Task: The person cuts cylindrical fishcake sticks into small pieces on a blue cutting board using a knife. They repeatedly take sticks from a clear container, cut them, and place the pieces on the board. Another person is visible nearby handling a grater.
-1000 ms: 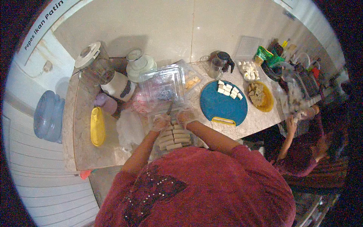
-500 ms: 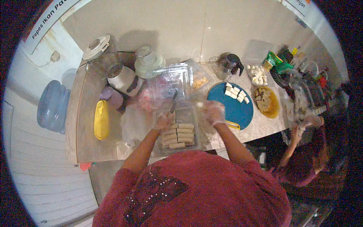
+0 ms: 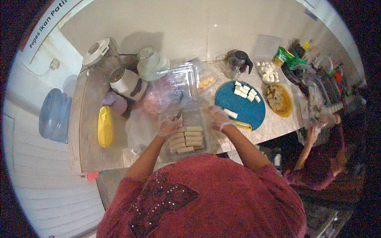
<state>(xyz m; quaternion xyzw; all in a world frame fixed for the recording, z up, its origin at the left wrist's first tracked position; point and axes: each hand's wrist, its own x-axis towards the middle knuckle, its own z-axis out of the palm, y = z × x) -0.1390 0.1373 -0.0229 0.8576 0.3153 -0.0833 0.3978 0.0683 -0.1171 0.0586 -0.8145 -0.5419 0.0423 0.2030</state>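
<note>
A thin clear glove covers my left hand [image 3: 170, 125], which is closed round a dark, narrow knife [image 3: 179, 105] pointing away from me. Below it stands a clear plastic container [image 3: 194, 117] holding rows of pale, stick-shaped pieces [image 3: 193, 139]. My right hand [image 3: 217, 118], gloved too, is at the container's right side, by the left edge of a round blue cutting board [image 3: 252, 113]. Its fingers are blurred, and whether they hold anything does not show. On the board just beyond this hand lies a white stick [image 3: 230, 114], with several short white pieces [image 3: 246, 92] farther back.
A clear lid [image 3: 180, 81] and plastic bags lie behind the container. To the left are a yellow bottle [image 3: 105, 127] and a blender [image 3: 129, 83]. On the right stand a dark-lidded jug [image 3: 238, 63], white pieces [image 3: 269, 72] and a yellow dish [image 3: 279, 101]. Another person's hands [image 3: 317, 125] work there.
My right hand has shifted a little left, toward the container. A white stick now shows on the near part of the board. The left hand still holds the knife, and the view has shifted slightly.
</note>
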